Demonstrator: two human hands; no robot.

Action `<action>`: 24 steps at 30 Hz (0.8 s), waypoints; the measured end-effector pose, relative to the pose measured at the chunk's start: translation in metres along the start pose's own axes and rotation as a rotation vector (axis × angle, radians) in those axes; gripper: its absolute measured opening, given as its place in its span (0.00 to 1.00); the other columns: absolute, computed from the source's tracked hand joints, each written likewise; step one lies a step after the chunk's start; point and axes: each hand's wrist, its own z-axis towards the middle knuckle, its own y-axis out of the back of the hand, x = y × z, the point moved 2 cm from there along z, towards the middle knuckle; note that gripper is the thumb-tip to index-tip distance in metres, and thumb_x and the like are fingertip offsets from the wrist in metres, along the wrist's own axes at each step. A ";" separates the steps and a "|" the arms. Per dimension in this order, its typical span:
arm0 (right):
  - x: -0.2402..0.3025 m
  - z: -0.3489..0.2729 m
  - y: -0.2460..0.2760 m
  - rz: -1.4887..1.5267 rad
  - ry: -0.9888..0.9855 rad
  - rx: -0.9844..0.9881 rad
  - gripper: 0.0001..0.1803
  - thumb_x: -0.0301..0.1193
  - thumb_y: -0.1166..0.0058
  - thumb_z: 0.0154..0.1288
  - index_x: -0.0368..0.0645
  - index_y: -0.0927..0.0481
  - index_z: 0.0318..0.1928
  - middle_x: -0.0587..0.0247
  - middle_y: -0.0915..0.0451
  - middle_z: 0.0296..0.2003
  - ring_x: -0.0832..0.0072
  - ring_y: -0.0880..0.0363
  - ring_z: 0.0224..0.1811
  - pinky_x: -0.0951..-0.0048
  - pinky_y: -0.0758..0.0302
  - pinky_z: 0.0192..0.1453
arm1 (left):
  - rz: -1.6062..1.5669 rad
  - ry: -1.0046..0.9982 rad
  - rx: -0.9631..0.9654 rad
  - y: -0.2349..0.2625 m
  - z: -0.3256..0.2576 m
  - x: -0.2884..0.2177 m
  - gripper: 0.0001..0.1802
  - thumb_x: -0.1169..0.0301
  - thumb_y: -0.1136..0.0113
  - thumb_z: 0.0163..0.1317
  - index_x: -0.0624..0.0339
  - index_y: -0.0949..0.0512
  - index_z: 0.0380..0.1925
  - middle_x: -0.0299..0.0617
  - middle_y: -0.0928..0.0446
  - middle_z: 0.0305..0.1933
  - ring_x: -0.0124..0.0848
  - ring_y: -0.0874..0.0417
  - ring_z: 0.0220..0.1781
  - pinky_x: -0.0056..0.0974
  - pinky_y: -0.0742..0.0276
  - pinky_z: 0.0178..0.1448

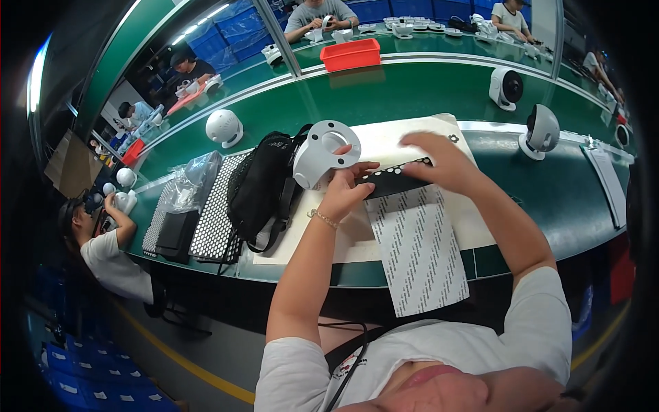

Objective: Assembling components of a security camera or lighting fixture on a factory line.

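While left hand [347,192] grips white round housing [321,152] | right hand [439,159] pinches black dotted sticker sheet [395,180]

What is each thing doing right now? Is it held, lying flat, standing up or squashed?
White round housing: tilted, held by the left hand.
Black dotted strip: pinched under the right hand.
Backing sheet: flat, hanging over the bench edge.
Black bag: slumped.
Red bin: upright.
White fan: standing.

Bright, even overhead light fills the centre; strip lamps [206,15] glare at upper left. Straight edges bend near the rim, corners fall black, and the distance blurs.
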 end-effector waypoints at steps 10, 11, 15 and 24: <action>-0.035 0.020 -0.053 -0.062 0.009 0.095 0.15 0.36 0.46 0.52 0.45 0.24 0.40 0.58 0.23 0.35 0.61 0.25 0.38 0.66 0.31 0.44 | -0.032 0.022 0.003 -0.014 0.001 -0.009 0.25 0.78 0.48 0.42 0.69 0.34 0.46 0.42 0.30 0.44 0.30 0.30 0.48 0.31 0.37 0.55; -0.034 0.021 -0.056 -0.034 0.016 0.076 0.14 0.37 0.47 0.53 0.45 0.24 0.40 0.57 0.22 0.34 0.61 0.25 0.38 0.66 0.30 0.43 | 0.008 0.017 -0.006 -0.011 0.001 -0.006 0.25 0.79 0.49 0.43 0.69 0.34 0.46 0.42 0.30 0.45 0.29 0.30 0.47 0.30 0.36 0.55; -0.033 0.027 -0.051 0.015 -0.008 0.023 0.12 0.36 0.49 0.56 0.47 0.26 0.41 0.56 0.22 0.31 0.60 0.24 0.34 0.67 0.30 0.40 | 0.134 0.051 -0.138 -0.008 0.006 -0.008 0.29 0.84 0.51 0.48 0.65 0.43 0.53 0.40 0.32 0.43 0.24 0.30 0.46 0.28 0.32 0.48; -0.032 0.024 -0.055 0.073 -0.069 0.003 0.12 0.36 0.49 0.57 0.47 0.28 0.41 0.57 0.22 0.31 0.62 0.23 0.33 0.68 0.29 0.38 | 0.095 -0.045 -0.201 -0.010 0.005 -0.001 0.39 0.87 0.53 0.50 0.56 0.58 0.60 0.41 0.37 0.48 0.25 0.31 0.45 0.28 0.32 0.48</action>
